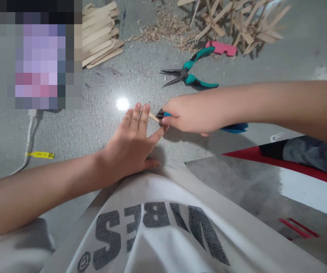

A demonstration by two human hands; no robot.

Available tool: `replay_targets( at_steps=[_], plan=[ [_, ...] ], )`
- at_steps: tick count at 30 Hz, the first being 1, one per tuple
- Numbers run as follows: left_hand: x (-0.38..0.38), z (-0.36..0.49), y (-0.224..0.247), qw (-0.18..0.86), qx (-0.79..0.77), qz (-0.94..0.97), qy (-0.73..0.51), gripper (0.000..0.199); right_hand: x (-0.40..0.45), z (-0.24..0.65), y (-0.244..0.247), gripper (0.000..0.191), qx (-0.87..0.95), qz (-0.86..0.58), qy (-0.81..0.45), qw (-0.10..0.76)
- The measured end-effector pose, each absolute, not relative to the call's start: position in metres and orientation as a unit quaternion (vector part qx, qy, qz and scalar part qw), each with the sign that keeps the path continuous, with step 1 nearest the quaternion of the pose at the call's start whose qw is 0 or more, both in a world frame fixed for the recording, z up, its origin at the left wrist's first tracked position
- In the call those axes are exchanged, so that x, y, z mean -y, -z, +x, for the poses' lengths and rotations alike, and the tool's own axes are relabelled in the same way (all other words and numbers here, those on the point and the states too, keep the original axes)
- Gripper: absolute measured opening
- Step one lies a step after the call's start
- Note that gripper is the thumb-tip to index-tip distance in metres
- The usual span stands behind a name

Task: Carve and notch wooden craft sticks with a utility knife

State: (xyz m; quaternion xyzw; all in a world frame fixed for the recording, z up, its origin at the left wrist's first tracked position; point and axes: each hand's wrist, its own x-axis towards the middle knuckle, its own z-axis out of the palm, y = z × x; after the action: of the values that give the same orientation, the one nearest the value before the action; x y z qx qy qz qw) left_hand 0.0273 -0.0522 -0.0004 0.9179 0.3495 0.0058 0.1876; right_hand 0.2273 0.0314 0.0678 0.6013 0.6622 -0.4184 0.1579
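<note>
Blue-handled pliers clamped in our right hand; tips at the wooden stick, bite unclear. Our left hand, fingers spread, hides part of it against the table. Beyond: teal pliers, stick pile partly masked by pixelation.

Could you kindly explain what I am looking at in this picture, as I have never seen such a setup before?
Certainly. There is no machine here: a person works with two bare hands, and the single picture comes from a camera worn on their head, looking forward and down.

The left hand rests over a thin wooden stick, fingers spread. The right hand grips a blue-handled tool, its dark tip at the stick.

Farther back on the grey table lie teal-handled pliers with open jaws, a pile of flat sticks, wood shavings, a pink object and crossed sticks. The upper left corner is blurred out.
</note>
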Motion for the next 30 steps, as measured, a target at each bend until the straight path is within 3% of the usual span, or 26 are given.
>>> replay_targets(
  at_steps=[2,4,8,10,14,16,19,22,30],
  plan=[
    [0.049,0.024,-0.001,0.179,-0.339,0.923,-0.013,0.112,-0.036,0.235,-0.064,0.048,-0.642,0.561,0.437,0.287],
    [0.044,0.020,-0.002,0.176,-0.334,0.925,-0.036,0.101,-0.037,0.241,-0.061,0.047,-0.632,0.541,0.454,0.318],
    [0.031,0.015,-0.005,0.193,-0.387,0.878,-0.204,0.043,-0.033,0.250,-0.062,0.034,-0.663,0.569,0.456,0.171],
    [0.024,0.016,-0.005,0.257,-0.439,0.801,-0.315,0.023,-0.026,0.249,-0.065,0.028,-0.689,0.571,0.437,0.087],
    [0.015,0.022,0.002,0.507,-0.465,0.622,-0.373,0.030,-0.005,0.240,-0.068,0.023,-0.734,0.552,0.395,-0.023],
    [0.014,0.024,0.006,0.568,-0.450,0.584,-0.366,0.028,0.004,0.236,-0.064,0.021,-0.729,0.540,0.418,-0.042],
    [0.015,0.025,0.009,0.557,-0.466,0.586,-0.360,0.024,0.012,0.234,-0.055,0.018,-0.719,0.508,0.466,-0.086],
    [0.015,0.022,0.004,0.509,-0.472,0.634,-0.341,0.030,0.014,0.237,-0.047,0.027,-0.689,0.487,0.523,-0.120],
    [0.008,0.018,-0.007,0.511,-0.449,0.684,-0.264,0.037,0.006,0.249,-0.045,0.040,-0.528,0.472,0.694,-0.129]
  ],
)
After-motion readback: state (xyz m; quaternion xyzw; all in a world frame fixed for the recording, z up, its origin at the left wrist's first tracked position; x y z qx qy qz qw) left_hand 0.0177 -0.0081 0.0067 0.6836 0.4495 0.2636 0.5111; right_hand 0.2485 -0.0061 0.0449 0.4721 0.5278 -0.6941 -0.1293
